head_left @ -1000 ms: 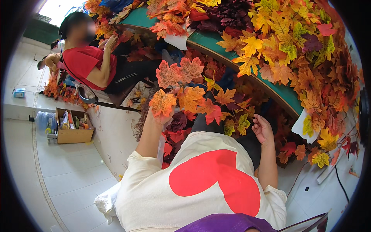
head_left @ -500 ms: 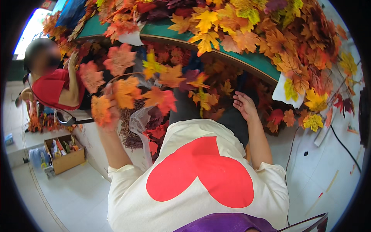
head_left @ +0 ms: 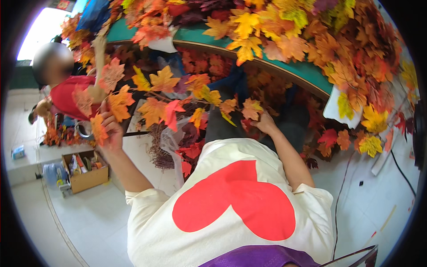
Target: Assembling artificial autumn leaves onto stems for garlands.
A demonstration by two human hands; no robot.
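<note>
An artificial maple leaf garland (head_left: 152, 111), with orange, yellow and red leaves, stretches across in front of me over my lap. My left hand (head_left: 111, 129) is closed on its left part, among orange leaves that partly cover the fingers. At the garland's right end, my right hand (head_left: 265, 123) is closed by a pale orange leaf (head_left: 251, 109), its fingertips partly hidden. Between the hands the stem runs nearly straight, its leaves spread to both sides.
A green-topped table (head_left: 209, 39) ahead bears heaps of artificial leaves (head_left: 338, 49). Below it lie a clear plastic bag (head_left: 171, 142) and brown twiggy stems (head_left: 161, 149). A co-worker in a red top (head_left: 73, 100) sits at the left. A cardboard box (head_left: 86, 175) of items stands on the floor.
My right hand has moved left and closed on the garland's end. The left hand has shifted slightly left, and the garland now stretches between both hands. The co-worker's arm has risen.
</note>
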